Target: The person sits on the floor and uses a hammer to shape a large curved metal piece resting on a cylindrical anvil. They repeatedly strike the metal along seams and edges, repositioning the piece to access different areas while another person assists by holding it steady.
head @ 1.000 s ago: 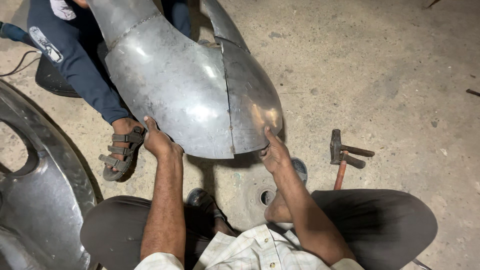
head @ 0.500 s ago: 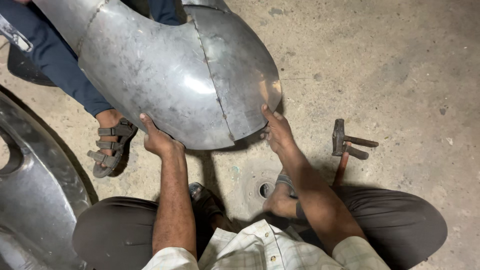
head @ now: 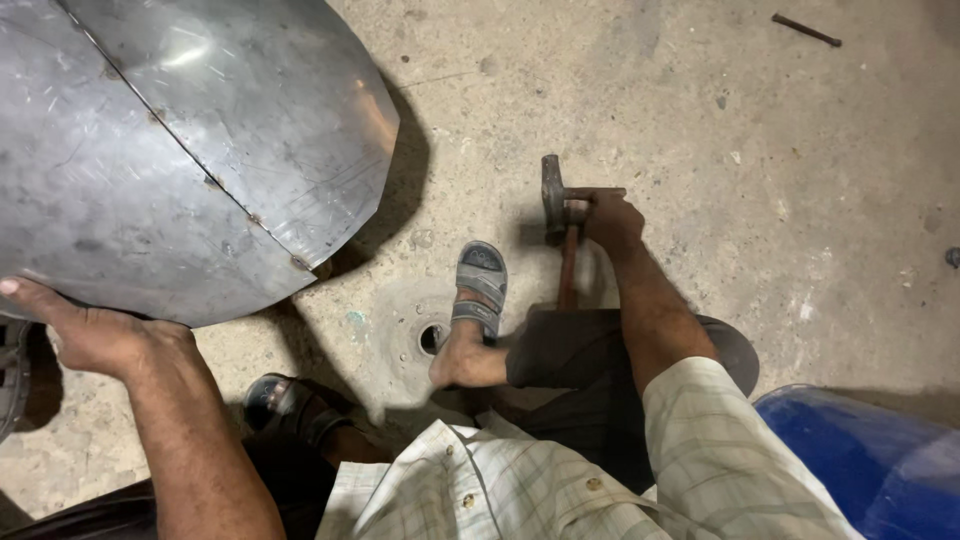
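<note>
A big curved sheet-metal piece (head: 180, 150) with a riveted seam fills the upper left and rests on the concrete floor. My left hand (head: 85, 330) presses flat against its lower edge and steadies it. My right hand (head: 612, 222) has reached out to the right and lies on the head end of a hammer (head: 560, 215) that rests on the floor; its fingers curl around it. My foot in a grey sandal (head: 478, 290) sits between the metal piece and the hammer.
A round hole (head: 432, 338) in the concrete lies just left of my foot. A blue plastic drum (head: 860, 460) stands at the lower right. A thin dark rod (head: 805, 30) lies at the far upper right. My other sandalled foot (head: 290, 405) is tucked below.
My right hand has left the metal piece's edge and moved right to the hammer. The view has swung right; the other person's leg and sandal are out of frame.
</note>
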